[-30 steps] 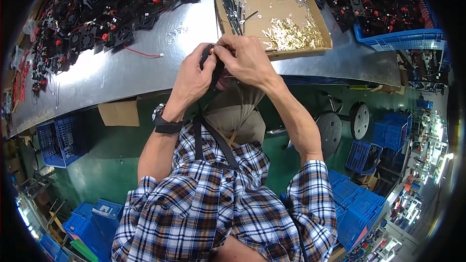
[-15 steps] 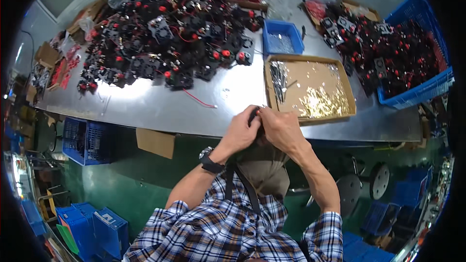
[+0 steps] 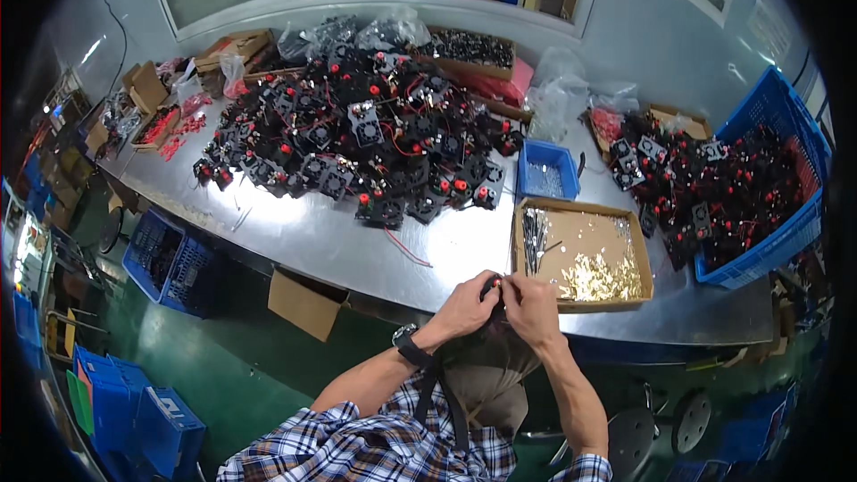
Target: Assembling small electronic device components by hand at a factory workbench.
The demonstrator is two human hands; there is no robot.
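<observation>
My left hand (image 3: 466, 310) is closed around a small black part (image 3: 492, 283) with a red spot on it, just off the table's front edge. Against that part, my right hand (image 3: 534, 309) has its fingers pinched together; whatever lies between them is hidden. Right beside the hands, a shallow cardboard tray (image 3: 589, 305) holds brass-coloured pieces (image 3: 600, 278) and thin black rods (image 3: 534, 236). Farther back spreads a large heap of black fan assemblies (image 3: 366, 129) with red knobs and wires.
A small blue bin (image 3: 521, 170) stands behind the tray. To the right, a blue crate (image 3: 759, 259) lies tipped with more black assemblies spilling out. Red pieces (image 3: 183, 132) lie at the far left. A blue basket (image 3: 170, 278) and a cardboard flap (image 3: 305, 303) sit below the table edge.
The view has tilted up, so the table and heap appear lower and the wall and window show. Both hands stay together at the black part.
</observation>
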